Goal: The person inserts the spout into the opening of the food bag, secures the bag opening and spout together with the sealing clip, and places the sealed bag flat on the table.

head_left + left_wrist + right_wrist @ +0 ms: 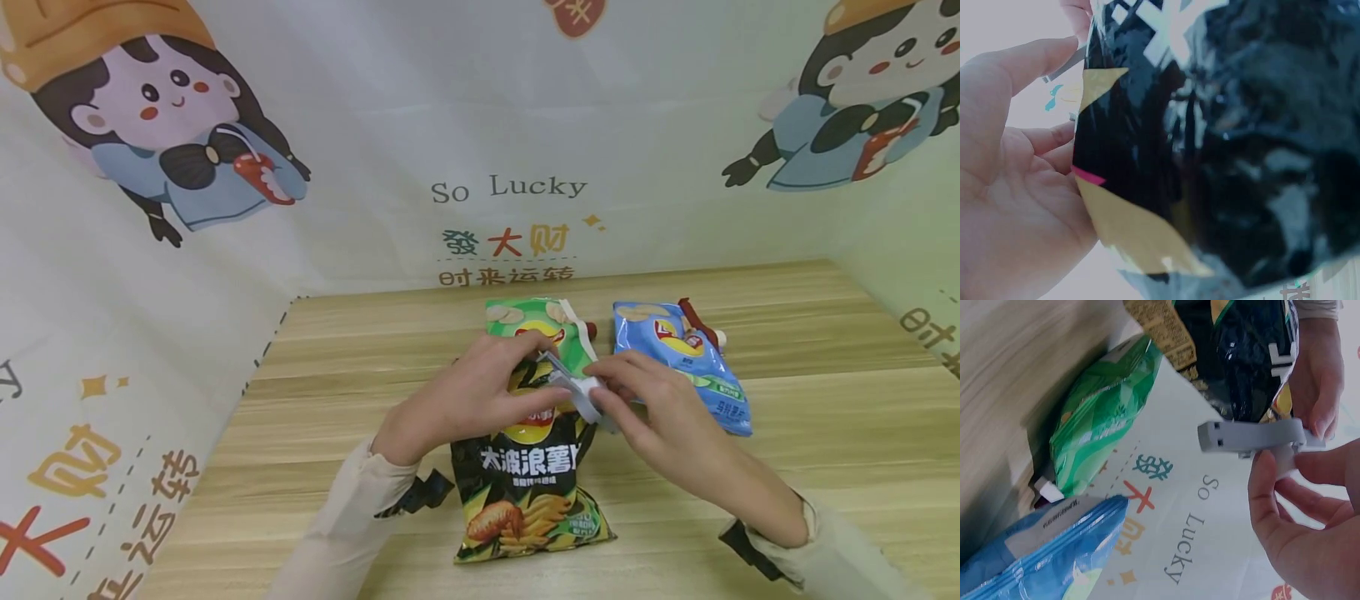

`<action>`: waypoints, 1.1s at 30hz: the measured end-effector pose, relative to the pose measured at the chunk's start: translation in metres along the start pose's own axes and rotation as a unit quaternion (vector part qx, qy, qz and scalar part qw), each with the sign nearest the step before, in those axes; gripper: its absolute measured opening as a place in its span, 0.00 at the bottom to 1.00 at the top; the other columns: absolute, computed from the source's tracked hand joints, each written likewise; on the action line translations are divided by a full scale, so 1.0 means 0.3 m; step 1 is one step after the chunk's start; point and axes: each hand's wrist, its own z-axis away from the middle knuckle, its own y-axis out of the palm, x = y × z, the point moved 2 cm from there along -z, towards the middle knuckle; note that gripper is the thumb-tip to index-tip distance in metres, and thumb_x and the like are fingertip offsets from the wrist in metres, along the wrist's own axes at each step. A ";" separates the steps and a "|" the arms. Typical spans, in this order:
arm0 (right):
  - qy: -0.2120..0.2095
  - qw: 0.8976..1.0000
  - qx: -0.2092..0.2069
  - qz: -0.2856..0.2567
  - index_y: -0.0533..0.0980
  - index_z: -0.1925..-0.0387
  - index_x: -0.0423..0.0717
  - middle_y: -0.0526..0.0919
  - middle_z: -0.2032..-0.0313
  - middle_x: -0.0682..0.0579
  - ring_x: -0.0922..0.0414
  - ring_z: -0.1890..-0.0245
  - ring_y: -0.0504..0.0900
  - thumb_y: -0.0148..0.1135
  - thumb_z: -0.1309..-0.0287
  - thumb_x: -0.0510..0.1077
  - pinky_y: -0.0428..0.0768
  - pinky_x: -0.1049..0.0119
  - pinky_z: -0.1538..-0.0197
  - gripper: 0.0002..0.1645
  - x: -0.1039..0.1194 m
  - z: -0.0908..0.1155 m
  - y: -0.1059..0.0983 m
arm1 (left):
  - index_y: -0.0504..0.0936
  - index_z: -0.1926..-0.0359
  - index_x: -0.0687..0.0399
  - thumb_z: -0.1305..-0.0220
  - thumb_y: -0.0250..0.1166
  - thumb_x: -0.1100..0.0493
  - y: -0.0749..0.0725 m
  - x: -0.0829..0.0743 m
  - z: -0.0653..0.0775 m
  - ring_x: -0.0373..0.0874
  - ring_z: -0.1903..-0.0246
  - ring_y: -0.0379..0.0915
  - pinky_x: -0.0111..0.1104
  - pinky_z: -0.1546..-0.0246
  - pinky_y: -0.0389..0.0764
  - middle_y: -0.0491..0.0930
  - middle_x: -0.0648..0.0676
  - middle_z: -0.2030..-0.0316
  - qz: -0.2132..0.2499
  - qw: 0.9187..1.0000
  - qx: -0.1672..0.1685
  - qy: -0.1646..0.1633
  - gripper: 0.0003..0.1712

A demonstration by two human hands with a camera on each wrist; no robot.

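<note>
A grey bag clip (1247, 436) with a short round spout is at the top of a black chip bag (525, 479), which stands tilted on the table. My right hand (663, 408) pinches the clip by its spout between thumb and fingers. On the other side, my left hand (465, 396) grips the clip's left end, index finger above and thumb below. The left wrist view has the bag's dark side filling most of it, with my left thumb and fingers (1044, 56) partly hidden behind the bag.
Behind the black bag lies a green chip bag (517, 312) with a white clip (576, 321) across its edge. To the right is a blue chip bag (675, 350) with a dark red clip (697, 321) and a white cap. Printed cloth (375, 100) walls the wooden table (825, 400).
</note>
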 end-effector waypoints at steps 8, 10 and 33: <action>0.024 0.999 -0.020 -0.022 0.82 0.55 0.39 0.82 0.62 0.53 0.62 0.66 0.82 0.66 0.39 0.33 0.82 0.69 0.68 0.10 0.006 0.004 0.001 | 0.78 0.48 0.55 0.34 0.67 0.47 0.010 -0.002 -0.005 0.34 0.68 0.72 0.28 0.59 0.77 0.80 0.43 0.63 0.016 1.000 -0.005 0.004 0.21; 0.033 0.999 -0.015 -0.034 0.82 0.56 0.39 0.82 0.62 0.54 0.62 0.66 0.83 0.65 0.39 0.33 0.83 0.69 0.68 0.09 0.004 0.003 -0.002 | 0.78 0.48 0.55 0.34 0.67 0.48 0.009 -0.002 -0.005 0.34 0.68 0.71 0.28 0.60 0.77 0.80 0.43 0.63 0.017 1.000 -0.007 0.005 0.20; 0.067 0.989 0.111 -0.073 0.76 0.41 0.49 0.82 0.56 0.59 0.63 0.63 0.79 0.68 0.37 0.50 0.81 0.68 0.62 0.24 -0.026 -0.002 -0.017 | 0.81 0.57 0.54 0.32 0.66 0.56 0.009 -0.008 -0.002 0.31 0.77 0.68 0.26 0.72 0.74 0.79 0.42 0.71 0.032 0.998 -0.024 0.052 0.07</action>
